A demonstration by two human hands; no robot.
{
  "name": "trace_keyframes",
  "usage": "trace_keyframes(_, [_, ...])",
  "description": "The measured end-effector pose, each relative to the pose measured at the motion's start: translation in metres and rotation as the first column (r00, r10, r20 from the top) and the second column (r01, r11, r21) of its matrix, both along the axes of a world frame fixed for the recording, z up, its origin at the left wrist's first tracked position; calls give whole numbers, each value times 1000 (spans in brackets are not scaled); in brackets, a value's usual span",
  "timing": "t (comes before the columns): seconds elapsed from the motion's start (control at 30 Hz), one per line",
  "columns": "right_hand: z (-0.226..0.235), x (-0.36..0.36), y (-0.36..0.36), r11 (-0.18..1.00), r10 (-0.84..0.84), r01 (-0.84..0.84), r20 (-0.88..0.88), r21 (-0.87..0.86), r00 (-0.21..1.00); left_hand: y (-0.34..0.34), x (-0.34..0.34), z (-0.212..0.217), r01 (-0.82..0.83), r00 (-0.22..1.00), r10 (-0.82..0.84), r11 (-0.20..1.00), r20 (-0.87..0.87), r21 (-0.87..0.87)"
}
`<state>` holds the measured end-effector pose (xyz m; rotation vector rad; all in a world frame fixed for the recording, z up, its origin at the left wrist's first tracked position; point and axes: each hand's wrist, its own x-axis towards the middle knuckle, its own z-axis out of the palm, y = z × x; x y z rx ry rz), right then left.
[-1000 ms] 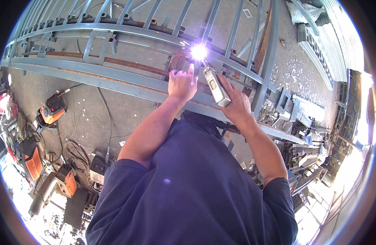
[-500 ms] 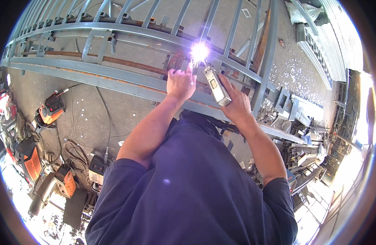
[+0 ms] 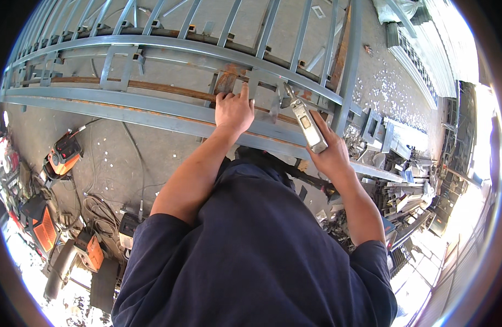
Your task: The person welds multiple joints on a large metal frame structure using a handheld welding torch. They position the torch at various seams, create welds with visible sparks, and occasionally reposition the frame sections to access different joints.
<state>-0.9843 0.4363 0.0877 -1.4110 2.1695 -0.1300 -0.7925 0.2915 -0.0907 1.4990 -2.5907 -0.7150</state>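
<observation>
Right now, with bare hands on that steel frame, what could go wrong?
The left hand rests bare on the grey steel frame, close to the tip of the welding holder gripped by the right hand; hot metal or an arc could burn skin. Cables coiled on the floor by the orange machines could trip someone.

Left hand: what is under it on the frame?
The left hand lies on a grey steel frame, over a rusty upright strip. The metal under the palm is covered.

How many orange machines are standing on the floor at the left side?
3: one orange machine by the frame, another lower left, a third near the bottom. More may be hidden.
</observation>
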Motion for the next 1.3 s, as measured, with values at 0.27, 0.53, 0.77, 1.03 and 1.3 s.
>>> trace_keyframes(0.27, [-20,-7,-8,999,39,-40,-115,-11,993,0,0,2,10,1000,-10,1000,-7,0])
trace_keyframes(0.53, [-32,-8,-3,998,67,-69,-146,-9,987,0,0,-1,-2,1000,2,1000,-14,-14])
trace_keyframes(0.77, [-31,-8,-2,997,78,-78,-151,5,985,-1,-1,-2,-4,1000,4,999,-14,-35])
trace_keyframes(1.03, [-31,-8,-3,998,53,-49,-152,27,987,0,-1,-4,-12,999,11,999,-39,-36])
trace_keyframes(1.3, [-33,-11,1,998,64,-65,-175,0,983,0,-1,-5,-16,998,12,997,-63,-70])
